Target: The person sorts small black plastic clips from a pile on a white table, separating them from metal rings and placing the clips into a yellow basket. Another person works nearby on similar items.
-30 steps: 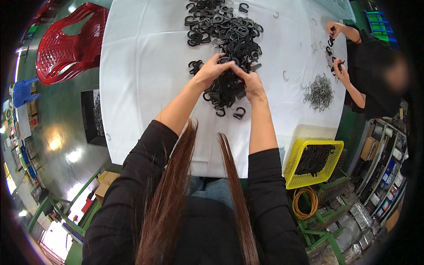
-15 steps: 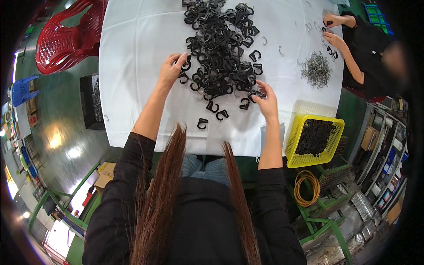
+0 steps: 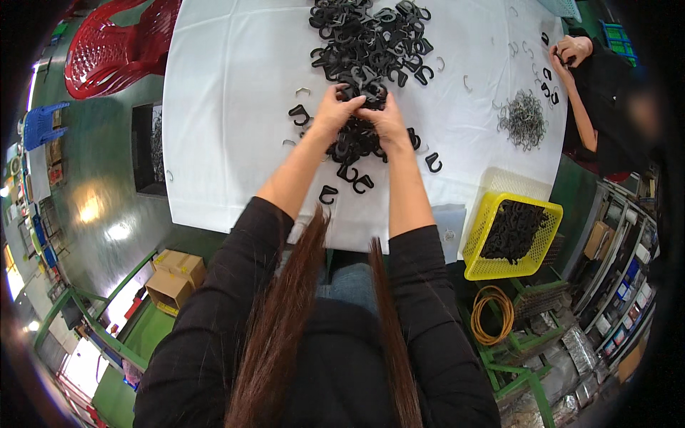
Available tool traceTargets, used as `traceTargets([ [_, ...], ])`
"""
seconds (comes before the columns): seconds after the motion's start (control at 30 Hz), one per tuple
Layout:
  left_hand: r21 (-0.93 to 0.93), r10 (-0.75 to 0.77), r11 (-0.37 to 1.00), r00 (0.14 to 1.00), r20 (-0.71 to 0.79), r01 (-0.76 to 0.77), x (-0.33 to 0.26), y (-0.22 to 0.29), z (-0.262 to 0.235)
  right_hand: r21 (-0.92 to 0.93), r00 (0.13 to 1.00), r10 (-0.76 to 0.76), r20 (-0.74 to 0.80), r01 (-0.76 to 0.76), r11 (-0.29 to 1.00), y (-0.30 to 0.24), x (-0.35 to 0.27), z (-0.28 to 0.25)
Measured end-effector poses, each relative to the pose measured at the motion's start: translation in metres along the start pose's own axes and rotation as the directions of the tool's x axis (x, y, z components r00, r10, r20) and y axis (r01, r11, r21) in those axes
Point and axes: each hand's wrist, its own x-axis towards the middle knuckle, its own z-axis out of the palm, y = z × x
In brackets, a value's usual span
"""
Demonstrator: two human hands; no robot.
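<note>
A long pile of black plastic hooks [image 3: 367, 43] runs away from me over the white cloth-covered table [image 3: 228, 128]. My left hand [image 3: 334, 113] and my right hand [image 3: 387, 123] meet at the middle of the pile, thumbs almost touching. Their fingers curl round a bunch of black hooks, and the fingertips are partly hidden among them. Below my wrists lies the nearer part of the heap [image 3: 349, 146]. Loose hooks lie around it: one black hook [image 3: 299, 114] to the left, another [image 3: 433, 162] to the right, several nearer me.
A yellow basket [image 3: 471, 246] holding black pieces stands at the table's right corner. Beyond it lies a heap of thin metal wire hooks [image 3: 523, 121]. A co-worker's hands [image 3: 571, 53] hold something small at the far right. A red chair [image 3: 114, 53] stands left of the table.
Both my hands have moved inward from the pile's two sides and closed together round some hooks. The pile's near part is gathered narrower. The co-worker's hands have come together.
</note>
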Motion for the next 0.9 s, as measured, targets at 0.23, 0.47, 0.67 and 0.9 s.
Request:
traceTargets([
  [0.23, 0.529, 0.173, 0.833, 0.985, 0.022, -0.158, -0.016, 0.009, -0.078, -0.044, 0.976, 0.201, -0.085, -0.206, 0.978, -0.017, -0.054, -0.096],
  [0.47, 0.852, 0.531, 0.293, 0.815, 0.232, -0.433, -0.048, -0.006, -0.034, -0.193, 0.912, 0.262, -0.315, -0.332, 0.923, -0.022, -0.111, -0.155],
  [0.67, 0.746, 0.501, 0.285, 0.757, 0.420, -0.602, -0.065, -0.020, 0.023, 0.000, 0.915, 0.279, -0.292, -0.292, 0.956, -0.018, -0.142, -0.191],
  [0.9, 0.633, 0.601, 0.418, 0.721, 0.344, -0.651, -0.089, -0.009, 0.092, 0.086, 0.973, 0.193, -0.130, -0.183, 0.979, -0.017, -0.162, -0.214],
])
